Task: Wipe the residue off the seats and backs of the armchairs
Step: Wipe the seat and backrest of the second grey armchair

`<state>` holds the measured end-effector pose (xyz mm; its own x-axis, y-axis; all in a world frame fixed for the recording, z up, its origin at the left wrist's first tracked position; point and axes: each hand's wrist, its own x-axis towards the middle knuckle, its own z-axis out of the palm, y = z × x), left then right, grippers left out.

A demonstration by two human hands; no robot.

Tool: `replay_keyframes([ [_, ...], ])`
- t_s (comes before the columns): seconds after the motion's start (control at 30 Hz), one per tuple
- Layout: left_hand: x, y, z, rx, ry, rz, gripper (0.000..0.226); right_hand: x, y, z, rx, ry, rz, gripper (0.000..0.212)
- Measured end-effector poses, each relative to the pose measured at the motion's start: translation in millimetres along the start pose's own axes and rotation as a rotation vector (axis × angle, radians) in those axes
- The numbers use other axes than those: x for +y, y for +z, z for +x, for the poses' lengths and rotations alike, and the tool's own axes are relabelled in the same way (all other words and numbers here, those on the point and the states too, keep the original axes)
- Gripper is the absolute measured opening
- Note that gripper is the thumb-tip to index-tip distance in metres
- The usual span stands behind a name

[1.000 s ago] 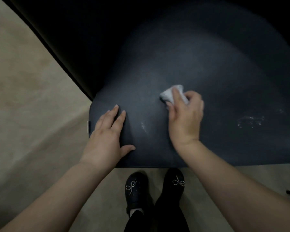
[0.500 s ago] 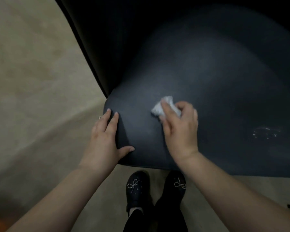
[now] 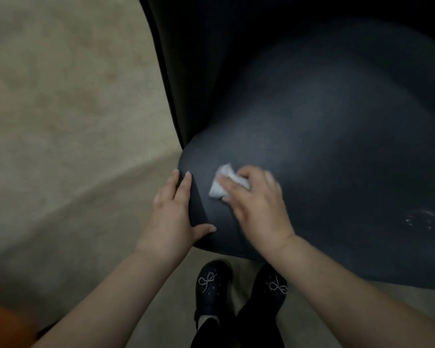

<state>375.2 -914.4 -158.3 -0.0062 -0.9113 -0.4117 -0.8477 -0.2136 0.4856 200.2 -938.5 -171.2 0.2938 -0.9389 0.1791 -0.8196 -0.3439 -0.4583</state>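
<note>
The dark grey seat of an armchair fills the right and middle of the head view, its dark back rising at the top. My right hand holds a crumpled white cloth pressed on the seat near its front left corner. My left hand rests flat on that corner, fingers straight and thumb spread on the seat. A patch of white speckled residue lies on the seat at the far right.
Beige floor lies to the left and below the seat. My two black shoes with bow patterns stand just in front of the seat's front edge. An orange object shows at the bottom left corner.
My right hand has slid the cloth leftward and nearer the seat's front left corner. The white streak seen there a second ago no longer shows. The view has shifted so the chair lies further right.
</note>
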Motion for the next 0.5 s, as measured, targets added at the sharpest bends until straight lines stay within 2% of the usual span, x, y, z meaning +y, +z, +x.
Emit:
replay_keyframes([
  [0.07, -3, 0, -1, -0.027, -0.031, -0.054, 0.122, -3, 3, 11, -0.053, -0.033, 0.015, 0.044],
  [0.17, -9, -3, -2, -0.081, -0.026, -0.100, 0.125, 1, 12, 65, -0.026, 0.062, 0.002, 0.039],
  [0.23, -16, -7, 0, -0.111, -0.017, -0.088, 0.126, -5, 19, 84, -0.063, 0.032, 0.006, 0.038],
  [0.4, -20, -13, -1, -0.150, -0.024, -0.096, 0.125, -6, 1, 8, -0.244, -0.295, 0.071, 0.040],
  [0.5, -15, -12, -4, -0.152, -0.025, -0.106, 0.123, 24, -19, 7, -0.147, -0.218, 0.021, 0.036],
])
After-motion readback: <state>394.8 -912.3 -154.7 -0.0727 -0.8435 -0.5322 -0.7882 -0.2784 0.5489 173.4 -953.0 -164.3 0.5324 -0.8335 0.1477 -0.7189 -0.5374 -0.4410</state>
